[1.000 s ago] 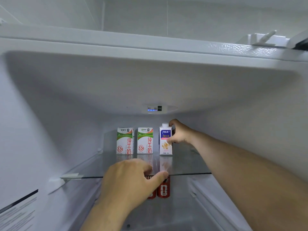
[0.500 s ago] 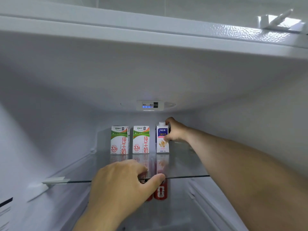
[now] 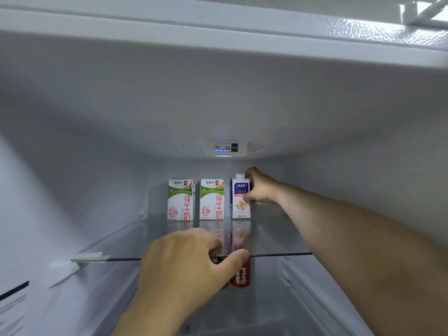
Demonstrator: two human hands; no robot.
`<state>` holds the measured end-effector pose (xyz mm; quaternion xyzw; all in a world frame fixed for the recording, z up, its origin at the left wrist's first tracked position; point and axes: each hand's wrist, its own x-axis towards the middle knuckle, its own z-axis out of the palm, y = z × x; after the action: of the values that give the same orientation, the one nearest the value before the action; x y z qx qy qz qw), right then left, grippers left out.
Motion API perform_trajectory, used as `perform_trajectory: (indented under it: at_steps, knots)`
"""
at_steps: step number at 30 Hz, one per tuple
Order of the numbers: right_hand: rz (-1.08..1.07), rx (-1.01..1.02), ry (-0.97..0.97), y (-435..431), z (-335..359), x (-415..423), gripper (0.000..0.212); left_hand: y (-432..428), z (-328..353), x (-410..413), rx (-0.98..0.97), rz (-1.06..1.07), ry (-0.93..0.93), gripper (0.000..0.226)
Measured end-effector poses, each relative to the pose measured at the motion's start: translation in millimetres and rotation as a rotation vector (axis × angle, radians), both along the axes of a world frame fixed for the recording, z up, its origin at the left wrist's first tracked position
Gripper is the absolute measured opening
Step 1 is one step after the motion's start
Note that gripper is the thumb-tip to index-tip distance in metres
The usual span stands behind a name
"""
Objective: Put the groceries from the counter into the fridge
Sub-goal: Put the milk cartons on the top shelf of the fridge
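Fridge (image 3: 97,112) interior, glass shelf (image 3: 278,238). Blue carton (image 3: 240,209) upright at back, beside two milk cartons (image 3: 211,200); right grip (image 3: 260,190) clamped on its upper side. Left grip (image 3: 189,260) hooked on shelf edge. Likely light, stiff, dentable: hold mid-body.

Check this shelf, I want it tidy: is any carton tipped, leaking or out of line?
Nothing stands out. The two milk cartons and the blue carton in the right hand stand upright in a row on the glass shelf.
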<state>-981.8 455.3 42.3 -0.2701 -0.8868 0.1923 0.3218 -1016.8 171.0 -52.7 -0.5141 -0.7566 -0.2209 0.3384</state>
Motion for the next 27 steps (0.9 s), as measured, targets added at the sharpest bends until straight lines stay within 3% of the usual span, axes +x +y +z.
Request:
perform_trajectory:
  at_steps: [4, 9, 13, 18, 23, 27]
  knots:
    - [0.009, -0.003, 0.006, -1.7, -1.3, 2.0, 0.069, -1.6, 1.0, 0.4, -0.023, 0.007, 0.003, 0.075]
    - [-0.005, -0.071, 0.034, -1.6, 0.0, 6.8, 0.089, -1.0, 0.8, -0.1, -0.005, 0.007, 0.006, 0.076]
    - [-0.120, 0.036, 0.022, -6.3, -0.5, 16.9, 0.088, 0.5, -0.4, -2.4, -0.006, -0.006, 0.001, 0.076]
    - [-0.171, 0.097, 0.044, -26.1, 4.8, 30.7, 0.068, -0.4, -0.8, -1.9, 0.029, -0.033, 0.003, 0.077]
    - [-0.151, 0.099, 0.022, -50.7, -3.9, 36.7, 0.022, 0.1, -1.8, -3.1, 0.059, -0.040, -0.021, 0.073]
    - [-0.127, 0.078, 0.092, -70.6, -11.6, 50.6, 0.016, -3.4, -0.1, -0.6, 0.077, -0.053, -0.027, 0.071]
